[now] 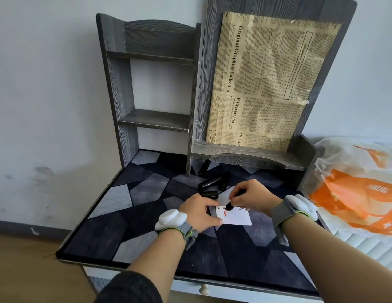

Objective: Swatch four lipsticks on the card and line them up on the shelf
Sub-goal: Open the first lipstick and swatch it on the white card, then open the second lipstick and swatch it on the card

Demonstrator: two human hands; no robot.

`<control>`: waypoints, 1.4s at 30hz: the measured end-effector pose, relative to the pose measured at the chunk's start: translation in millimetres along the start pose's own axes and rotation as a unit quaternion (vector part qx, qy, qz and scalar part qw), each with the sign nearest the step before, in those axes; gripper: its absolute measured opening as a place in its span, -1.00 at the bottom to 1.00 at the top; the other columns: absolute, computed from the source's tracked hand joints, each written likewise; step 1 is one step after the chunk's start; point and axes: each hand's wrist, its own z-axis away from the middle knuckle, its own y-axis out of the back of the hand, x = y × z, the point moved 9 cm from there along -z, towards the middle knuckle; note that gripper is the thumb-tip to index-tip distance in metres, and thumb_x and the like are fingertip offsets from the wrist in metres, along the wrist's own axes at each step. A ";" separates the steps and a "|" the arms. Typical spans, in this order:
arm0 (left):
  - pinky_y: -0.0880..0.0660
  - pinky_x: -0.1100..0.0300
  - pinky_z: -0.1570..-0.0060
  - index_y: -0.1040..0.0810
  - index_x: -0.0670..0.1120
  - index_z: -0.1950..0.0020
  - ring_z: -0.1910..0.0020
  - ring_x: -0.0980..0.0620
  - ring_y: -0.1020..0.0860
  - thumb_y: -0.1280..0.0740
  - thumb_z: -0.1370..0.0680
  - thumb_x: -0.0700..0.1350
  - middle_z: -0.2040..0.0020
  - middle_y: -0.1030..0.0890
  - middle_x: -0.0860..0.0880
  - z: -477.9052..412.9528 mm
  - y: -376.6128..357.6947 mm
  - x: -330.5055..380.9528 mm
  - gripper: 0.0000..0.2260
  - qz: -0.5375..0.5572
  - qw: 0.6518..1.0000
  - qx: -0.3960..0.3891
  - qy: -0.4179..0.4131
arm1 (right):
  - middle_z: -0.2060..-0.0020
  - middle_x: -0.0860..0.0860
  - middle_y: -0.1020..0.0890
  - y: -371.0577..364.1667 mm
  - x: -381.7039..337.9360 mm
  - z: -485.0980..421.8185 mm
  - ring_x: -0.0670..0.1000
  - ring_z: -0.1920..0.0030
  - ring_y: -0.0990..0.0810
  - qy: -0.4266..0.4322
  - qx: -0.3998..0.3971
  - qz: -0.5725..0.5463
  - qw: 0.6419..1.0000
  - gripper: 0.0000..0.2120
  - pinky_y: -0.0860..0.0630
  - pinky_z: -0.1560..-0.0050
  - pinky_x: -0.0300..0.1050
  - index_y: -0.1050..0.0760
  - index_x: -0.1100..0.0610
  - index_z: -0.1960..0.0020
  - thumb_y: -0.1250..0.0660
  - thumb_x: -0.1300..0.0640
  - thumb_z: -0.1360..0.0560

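right grip [254, 196]: pinches lipstick [230, 206], tip on card [236, 217]
left grip [197, 212]: fingers spread, presses card's left edge
beyond grips: black tubes [210, 182] on table [125, 215]

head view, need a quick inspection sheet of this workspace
surface: grey-and-black patterned mat covering the tabletop
job's things: white card with one red swatch; lipstick tip-down on the card; four black tubes lying behind it; shelf with no lipstick on it
clutter: orange-and-white plastic bag at right
fingers: left hand steadies the card's left edge; right hand pinches the lipstick
cables: nothing seen
surroundings: pale wall; newspaper sheet on the shelf unit's panel
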 end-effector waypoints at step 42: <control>-0.53 0.15 0.13 -0.59 0.10 0.10 0.20 0.16 -0.54 -0.44 -0.38 -0.01 0.17 -0.58 0.12 -8.1 51.6 36.3 -0.87 0.099 0.981 0.164 -0.038 | 0.23 0.22 -0.62 8.3 -4.8 5.6 0.02 0.35 -0.61 -0.066 -0.037 -0.362 0.929 -0.79 -0.64 0.26 -0.22 -0.56 0.34 0.03 -0.34 0.17 -0.53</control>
